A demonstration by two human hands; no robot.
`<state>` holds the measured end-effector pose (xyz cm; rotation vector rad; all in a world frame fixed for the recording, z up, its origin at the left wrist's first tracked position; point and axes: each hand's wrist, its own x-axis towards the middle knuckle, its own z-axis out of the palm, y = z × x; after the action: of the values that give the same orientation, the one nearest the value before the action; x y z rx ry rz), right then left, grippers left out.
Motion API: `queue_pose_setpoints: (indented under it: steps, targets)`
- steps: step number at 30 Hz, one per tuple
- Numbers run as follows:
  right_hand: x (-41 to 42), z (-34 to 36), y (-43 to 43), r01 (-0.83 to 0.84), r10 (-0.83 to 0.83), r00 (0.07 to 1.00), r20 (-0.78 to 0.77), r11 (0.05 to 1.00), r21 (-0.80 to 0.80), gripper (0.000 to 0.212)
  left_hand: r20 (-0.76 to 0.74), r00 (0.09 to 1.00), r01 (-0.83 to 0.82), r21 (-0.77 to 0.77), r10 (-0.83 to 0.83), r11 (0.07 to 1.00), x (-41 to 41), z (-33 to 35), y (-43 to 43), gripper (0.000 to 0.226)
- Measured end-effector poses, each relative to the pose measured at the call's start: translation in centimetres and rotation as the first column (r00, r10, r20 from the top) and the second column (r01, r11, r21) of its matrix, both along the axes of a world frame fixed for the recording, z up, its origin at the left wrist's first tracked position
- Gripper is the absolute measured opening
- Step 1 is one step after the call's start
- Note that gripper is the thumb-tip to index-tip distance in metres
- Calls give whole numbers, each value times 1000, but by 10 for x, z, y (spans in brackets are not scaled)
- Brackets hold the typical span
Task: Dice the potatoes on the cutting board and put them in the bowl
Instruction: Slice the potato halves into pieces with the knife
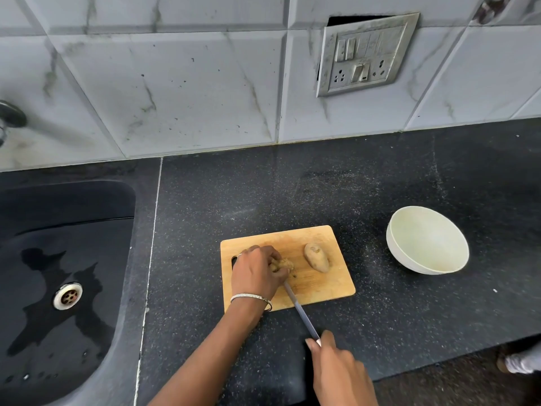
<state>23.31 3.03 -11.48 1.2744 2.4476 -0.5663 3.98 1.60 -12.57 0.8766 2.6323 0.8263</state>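
Observation:
A wooden cutting board [322, 285] lies on the dark counter. My left hand [254, 273] presses a brown potato [285, 264] onto the board's left part, covering most of it. A second whole potato [316, 257] lies free on the board to the right. My right hand [336, 367] grips the handle of a knife [298, 309] near the counter's front edge. The blade runs up and left, and its tip disappears under my left hand at the held potato. A white bowl [427, 244] stands empty to the right of the board.
A dark sink [58, 259] with a metal drain [68, 295] and a wet patch takes up the left. A tiled wall with a switch plate [366, 54] rises behind the speckled counter [292, 186]. A tap [8, 115] shows at the far left edge.

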Motion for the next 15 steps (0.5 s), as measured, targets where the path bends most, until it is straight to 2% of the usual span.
queue_pose_setpoints:
  steps: [3, 5, 8, 10, 12, 15]
  targets:
    - [14, 6, 0, 24, -24, 998, 58, 1000, -9, 48, 8, 999, 41, 4, -41, 999, -2, 2, -3, 33]
    - [21, 12, 2, 22, -21, 998, 54, 1000, -8, 46, 62, 995, 71, 39, -73, 997, -5, 5, -8, 46]
    - [29, 18, 4, 21, -20, 1000, -11, 1000, 22, 41, 134, 983, 120, 45, -125, 992, -12, 8, -22, 70]
    - [30, 16, 5, 29, -27, 996, -79, 999, 29, 52, 115, 979, 172, -22, -169, 985, -16, 6, -31, 78]
    - [28, 11, 8, 17, -10, 992, -125, 998, 59, 68, 83, 979, 193, -43, -189, 980, -15, 3, -34, 70]
    - [20, 5, 14, 2, 13, 983, -185, 997, 80, 68, 30, 987, 158, -1, -158, 987, -10, 0, -32, 48]
